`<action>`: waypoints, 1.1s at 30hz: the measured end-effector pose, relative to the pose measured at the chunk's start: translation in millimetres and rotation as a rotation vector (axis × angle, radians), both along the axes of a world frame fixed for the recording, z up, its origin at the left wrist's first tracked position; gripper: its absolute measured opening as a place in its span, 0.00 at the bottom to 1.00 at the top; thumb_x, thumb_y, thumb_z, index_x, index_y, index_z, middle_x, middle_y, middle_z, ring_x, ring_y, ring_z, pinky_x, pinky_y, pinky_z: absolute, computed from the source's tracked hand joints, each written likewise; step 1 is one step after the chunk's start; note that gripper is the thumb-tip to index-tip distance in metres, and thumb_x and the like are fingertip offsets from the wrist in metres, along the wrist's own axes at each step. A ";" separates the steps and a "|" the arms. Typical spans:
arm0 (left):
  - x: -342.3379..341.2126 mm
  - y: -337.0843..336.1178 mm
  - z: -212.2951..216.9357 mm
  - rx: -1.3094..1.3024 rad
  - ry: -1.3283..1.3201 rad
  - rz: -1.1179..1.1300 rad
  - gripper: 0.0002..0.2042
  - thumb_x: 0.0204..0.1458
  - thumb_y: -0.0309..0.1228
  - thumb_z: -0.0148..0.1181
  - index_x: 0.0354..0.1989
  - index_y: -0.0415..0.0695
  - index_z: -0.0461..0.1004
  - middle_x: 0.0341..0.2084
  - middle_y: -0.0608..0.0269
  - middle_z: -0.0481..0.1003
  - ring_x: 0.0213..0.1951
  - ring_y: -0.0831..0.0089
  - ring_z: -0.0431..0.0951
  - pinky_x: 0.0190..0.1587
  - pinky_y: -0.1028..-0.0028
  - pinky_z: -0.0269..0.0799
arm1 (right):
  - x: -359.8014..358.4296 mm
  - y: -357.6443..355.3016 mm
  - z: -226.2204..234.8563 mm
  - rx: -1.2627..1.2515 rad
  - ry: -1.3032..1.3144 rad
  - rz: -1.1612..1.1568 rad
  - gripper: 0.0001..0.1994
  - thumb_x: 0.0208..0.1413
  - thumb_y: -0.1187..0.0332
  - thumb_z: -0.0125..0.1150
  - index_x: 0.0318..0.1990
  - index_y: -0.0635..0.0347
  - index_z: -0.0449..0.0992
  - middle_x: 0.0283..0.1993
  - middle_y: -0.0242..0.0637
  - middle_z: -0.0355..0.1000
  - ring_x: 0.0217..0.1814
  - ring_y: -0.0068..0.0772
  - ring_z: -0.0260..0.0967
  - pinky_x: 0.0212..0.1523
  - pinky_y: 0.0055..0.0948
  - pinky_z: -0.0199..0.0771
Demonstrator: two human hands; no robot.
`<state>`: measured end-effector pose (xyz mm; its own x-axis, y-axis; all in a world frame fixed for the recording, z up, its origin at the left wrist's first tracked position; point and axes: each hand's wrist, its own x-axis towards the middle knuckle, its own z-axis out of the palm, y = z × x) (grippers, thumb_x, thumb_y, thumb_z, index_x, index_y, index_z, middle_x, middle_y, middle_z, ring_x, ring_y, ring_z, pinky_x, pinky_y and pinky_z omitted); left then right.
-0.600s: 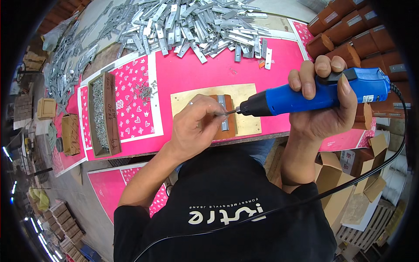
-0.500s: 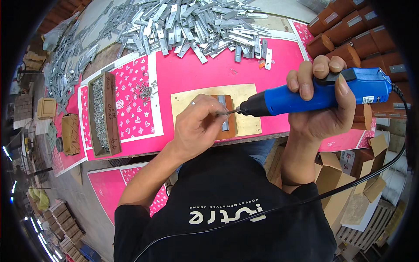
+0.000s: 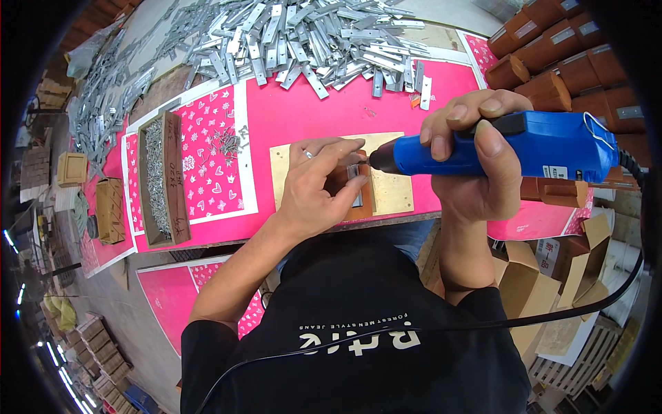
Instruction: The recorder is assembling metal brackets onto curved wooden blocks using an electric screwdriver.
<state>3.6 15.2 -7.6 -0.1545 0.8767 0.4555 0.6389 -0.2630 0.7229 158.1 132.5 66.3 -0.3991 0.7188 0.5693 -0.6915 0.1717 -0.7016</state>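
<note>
My right hand (image 3: 476, 190) is wrapped around a blue electric screwdriver (image 3: 558, 141), held level with its black nose pointing left. The nose is over a reddish-brown block (image 3: 367, 200) that has a grey metal strip (image 3: 358, 201) on it. My left hand (image 3: 310, 190) rests at the block's left side, thumb and forefinger spread around the spot where the screwdriver's tip points. The fingers partly cover the strip, and no screw can be made out between them. Beneath the block lies a pale wooden board (image 3: 396, 190).
Loose metal strips (image 3: 303, 45) are heaped at the back of the pink-covered table (image 3: 296, 114). On the left stand a wooden box of screws (image 3: 178, 186) and a small pile of screws (image 3: 226, 141). Brown blocks (image 3: 562, 76) are stacked at right. The black cord (image 3: 552, 315) loops across my front.
The screwdriver has moved left and closer to the block, its nose now at the strip. My left thumb and forefinger have parted from a pinch.
</note>
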 end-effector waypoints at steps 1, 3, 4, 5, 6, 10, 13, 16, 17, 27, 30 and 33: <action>0.4 0.0 -1.1 0.003 0.003 0.016 0.21 0.41 0.24 0.66 0.47 0.40 0.73 0.35 0.65 0.79 0.42 0.67 0.75 0.50 0.65 0.58 | -1.0 -0.6 -0.2 -0.001 -0.001 -0.001 0.13 0.54 0.69 0.50 0.46 0.63 0.65 0.37 0.45 0.70 0.26 0.31 0.68 0.33 0.36 0.71; 0.7 -0.1 -1.0 0.006 0.005 0.032 0.21 0.40 0.25 0.66 0.47 0.40 0.73 0.35 0.65 0.79 0.42 0.67 0.75 0.50 0.65 0.58 | -3.2 -2.2 -0.3 -0.025 -0.016 -0.003 0.13 0.53 0.69 0.51 0.45 0.62 0.65 0.36 0.45 0.70 0.26 0.31 0.68 0.32 0.36 0.71; 0.7 -0.3 0.5 0.002 0.009 0.024 0.22 0.39 0.23 0.67 0.47 0.41 0.73 0.36 0.62 0.79 0.44 0.65 0.74 0.50 0.66 0.61 | -3.7 -2.8 -0.4 -0.025 -0.018 -0.003 0.13 0.53 0.69 0.51 0.45 0.62 0.65 0.36 0.45 0.70 0.26 0.31 0.68 0.32 0.36 0.71; 0.5 -0.2 1.2 -0.002 0.012 0.017 0.23 0.38 0.21 0.68 0.48 0.41 0.74 0.38 0.59 0.79 0.47 0.62 0.72 0.50 0.67 0.65 | -4.0 -3.4 -0.5 -0.035 -0.022 -0.010 0.13 0.53 0.70 0.51 0.45 0.62 0.65 0.36 0.44 0.70 0.26 0.31 0.68 0.33 0.37 0.72; -0.4 -0.3 -1.8 -0.002 0.011 0.019 0.23 0.38 0.21 0.68 0.48 0.41 0.74 0.38 0.59 0.79 0.47 0.62 0.72 0.50 0.67 0.65 | -4.7 -4.5 -0.4 -0.045 -0.026 -0.017 0.12 0.53 0.70 0.52 0.45 0.62 0.65 0.36 0.44 0.70 0.26 0.31 0.68 0.33 0.37 0.72; 2.4 2.2 -8.0 0.003 0.102 0.060 0.28 0.37 0.27 0.70 0.52 0.41 0.69 0.44 0.54 0.72 0.48 0.59 0.71 0.50 0.66 0.65 | -6.4 -7.8 1.2 -0.017 -0.065 -0.007 0.12 0.53 0.71 0.53 0.45 0.61 0.64 0.35 0.44 0.70 0.25 0.31 0.68 0.33 0.37 0.72; 3.7 1.1 -17.4 -0.090 0.033 0.082 0.29 0.38 0.31 0.71 0.51 0.41 0.67 0.44 0.52 0.68 0.47 0.57 0.70 0.49 0.65 0.65 | -8.3 -12.0 4.9 0.010 -0.114 0.005 0.11 0.54 0.72 0.53 0.45 0.60 0.64 0.34 0.43 0.69 0.24 0.30 0.67 0.34 0.37 0.72; 1.4 1.9 -21.5 -0.198 -0.066 0.013 0.28 0.39 0.33 0.71 0.48 0.40 0.66 0.41 0.52 0.67 0.45 0.56 0.69 0.48 0.64 0.65 | -10.4 -11.3 6.5 0.065 -0.163 0.020 0.12 0.54 0.73 0.53 0.45 0.59 0.63 0.34 0.42 0.69 0.24 0.30 0.66 0.34 0.37 0.72; 0.6 2.9 -21.8 -0.224 -0.076 -0.004 0.26 0.39 0.33 0.71 0.46 0.40 0.66 0.39 0.53 0.67 0.43 0.56 0.69 0.47 0.64 0.65 | -11.0 -9.8 6.8 0.086 -0.187 0.040 0.12 0.54 0.73 0.53 0.45 0.59 0.63 0.34 0.42 0.68 0.24 0.29 0.66 0.34 0.37 0.72; -0.9 2.1 -24.7 -0.192 -0.091 0.012 0.26 0.40 0.33 0.71 0.46 0.40 0.66 0.38 0.53 0.66 0.42 0.57 0.68 0.47 0.63 0.65 | -16.8 -8.5 2.4 0.087 -0.234 0.073 0.12 0.55 0.72 0.55 0.44 0.58 0.62 0.32 0.41 0.67 0.23 0.28 0.65 0.33 0.36 0.70; -0.9 1.9 -23.5 -0.199 -0.074 0.016 0.25 0.40 0.33 0.70 0.45 0.40 0.66 0.38 0.53 0.67 0.42 0.57 0.68 0.47 0.63 0.65 | -21.7 -10.2 0.0 0.089 -0.221 0.059 0.11 0.54 0.72 0.56 0.43 0.59 0.63 0.32 0.41 0.69 0.23 0.28 0.65 0.32 0.35 0.71; 0.4 2.9 -25.8 -0.220 -0.090 0.011 0.26 0.40 0.33 0.70 0.47 0.40 0.66 0.37 0.53 0.66 0.42 0.56 0.68 0.47 0.62 0.64 | -22.7 -2.6 -2.6 0.164 -0.200 0.117 0.12 0.52 0.72 0.59 0.42 0.60 0.64 0.31 0.43 0.71 0.24 0.29 0.66 0.31 0.31 0.71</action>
<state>4.0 18.1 -33.4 -0.1956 0.9514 0.2377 0.5714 -0.0864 0.8161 135.3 129.9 63.7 -0.5900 0.5657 0.5761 -0.5643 0.2214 -0.7953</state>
